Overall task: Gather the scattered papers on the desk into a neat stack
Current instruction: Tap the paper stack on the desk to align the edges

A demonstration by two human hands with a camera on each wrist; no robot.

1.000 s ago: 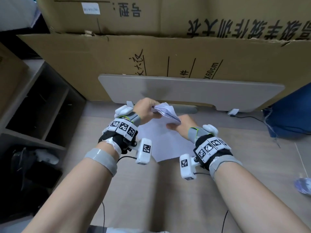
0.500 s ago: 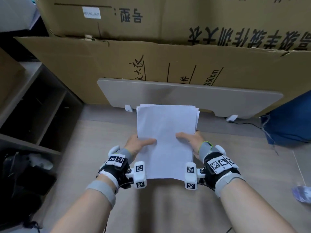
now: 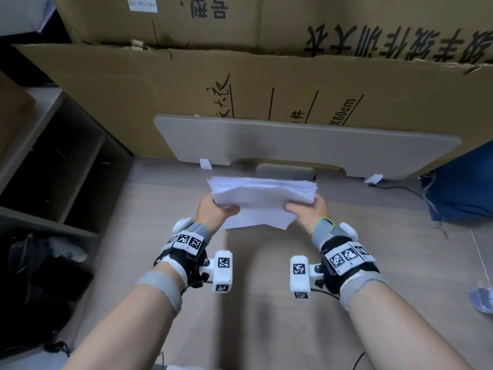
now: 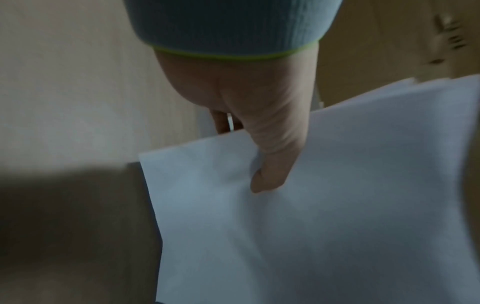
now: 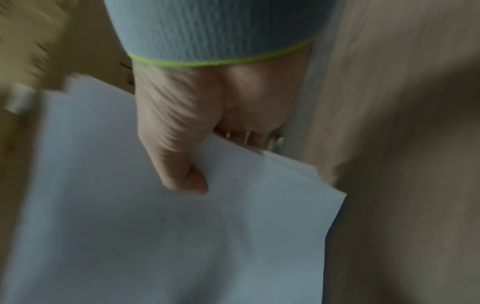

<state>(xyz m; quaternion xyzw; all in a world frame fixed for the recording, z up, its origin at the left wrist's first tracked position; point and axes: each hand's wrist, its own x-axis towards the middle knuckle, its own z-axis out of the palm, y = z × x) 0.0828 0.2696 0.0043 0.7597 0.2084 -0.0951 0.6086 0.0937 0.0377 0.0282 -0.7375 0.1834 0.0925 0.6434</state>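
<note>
A stack of white papers [image 3: 262,194] is held up off the wooden desk [image 3: 266,316], tilted so its far edge faces up. My left hand [image 3: 217,210] grips the stack's left side, thumb on the near face and fingers behind. My right hand [image 3: 306,208] grips the right side the same way. In the left wrist view the thumb of my left hand [image 4: 270,176] presses on the papers [image 4: 311,205]. In the right wrist view the thumb of my right hand [image 5: 182,172] pinches the papers [image 5: 155,226]. The sheet edges look slightly uneven.
Large cardboard boxes [image 3: 266,76] stand at the back behind a grey board [image 3: 293,145]. A dark open shelf unit [image 3: 53,169] is at the left. A blue bag [image 3: 464,188] sits at the right, and crumpled plastic [image 3: 482,299] lies near the right edge.
Half a second ago the stack faced me, held low near the desk. Both hands have since moved forward and up, tipping the stack so its far edge shows.
</note>
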